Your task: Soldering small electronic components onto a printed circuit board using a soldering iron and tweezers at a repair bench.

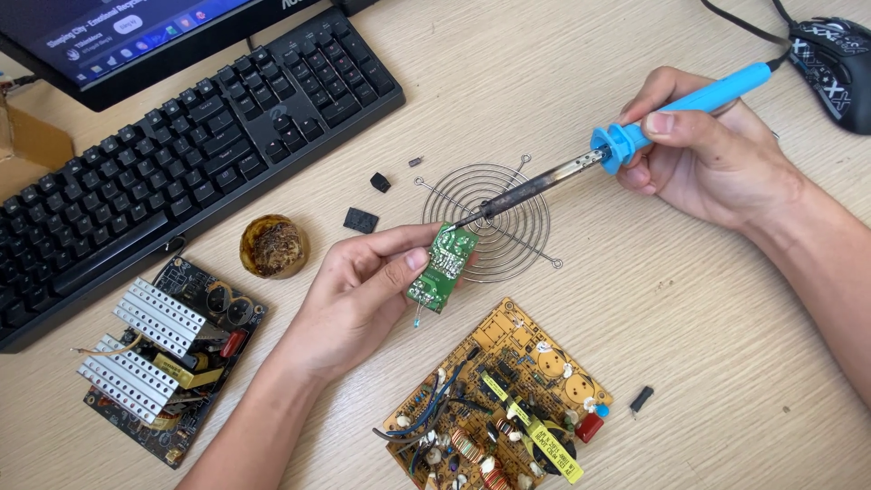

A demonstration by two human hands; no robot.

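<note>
Your left hand [358, 295] pinched the small green circuit board [442, 268] upright; your right hand [703, 150] gripped the blue soldering iron [626, 136], its tip slanting down-left onto the board's top edge.

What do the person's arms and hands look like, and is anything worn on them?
Both hands are bare: the left hand and the right hand show no gloves, rings or watch. Both forearms are uncovered as far as the picture's edges, with no sleeve in view. The fingernails are short and unpainted. No markings or straps are visible.
</note>
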